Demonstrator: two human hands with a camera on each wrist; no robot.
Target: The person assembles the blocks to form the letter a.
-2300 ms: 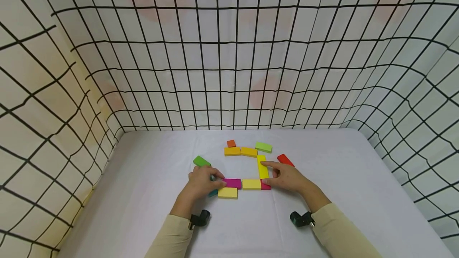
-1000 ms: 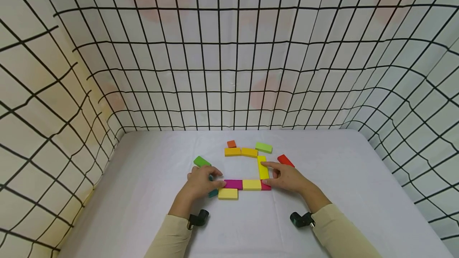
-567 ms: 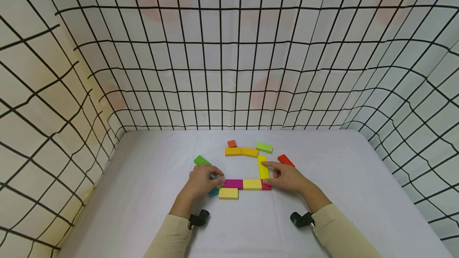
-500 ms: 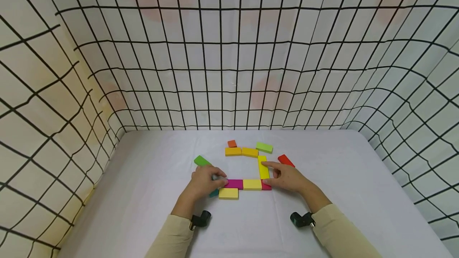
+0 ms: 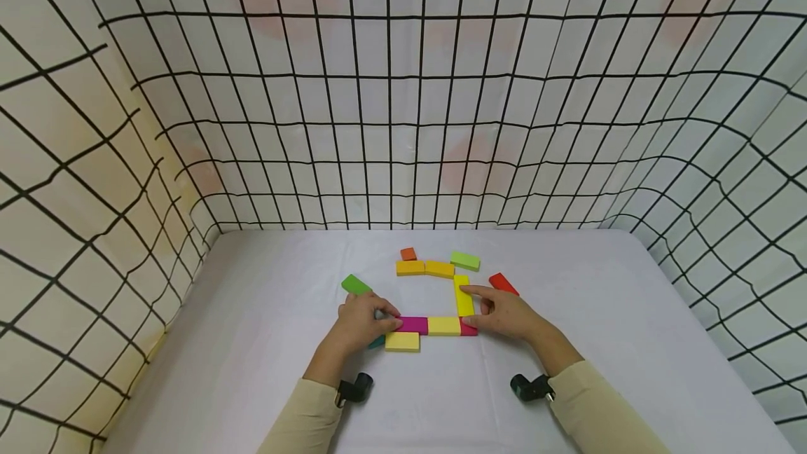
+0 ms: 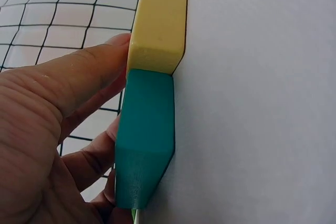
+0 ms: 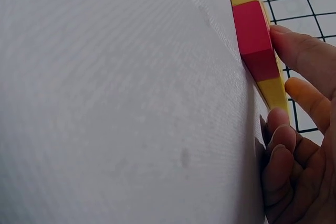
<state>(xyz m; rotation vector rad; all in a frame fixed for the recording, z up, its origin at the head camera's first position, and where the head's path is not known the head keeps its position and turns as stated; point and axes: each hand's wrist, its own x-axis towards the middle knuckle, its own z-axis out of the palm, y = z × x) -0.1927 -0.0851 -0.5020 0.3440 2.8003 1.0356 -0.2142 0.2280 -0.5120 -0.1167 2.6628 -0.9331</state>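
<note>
At the left end of a magenta block [image 5: 414, 325], my left hand [image 5: 359, 321] pinches with thumb and index finger. That block meets a pale yellow block [image 5: 444, 326], with a crimson block [image 5: 468, 328] at the row's right end. The right hand [image 5: 509, 314] rests its index fingertip on a bright yellow block [image 5: 463, 296] standing away from the row, and its thumb touches the crimson block. Its other fingers are bent beneath the palm. A second pale yellow block [image 5: 402, 342] lies in front of the magenta one. Beside it sits a teal block [image 6: 147, 119], mostly hidden in the head view.
Two orange-yellow blocks [image 5: 410, 268] form a far row. Behind them lie a small orange block [image 5: 408, 254] and a lime block [image 5: 465, 261]. A green block [image 5: 356, 284] is at left, a red block [image 5: 502, 283] at right. Black-gridded white walls [image 5: 403, 125] enclose the table.
The magenta block has slid slightly right, closing the gap to the pale yellow block. My left fingers briefly eased off it, then came back onto its left end. The right hand has stayed put.
</note>
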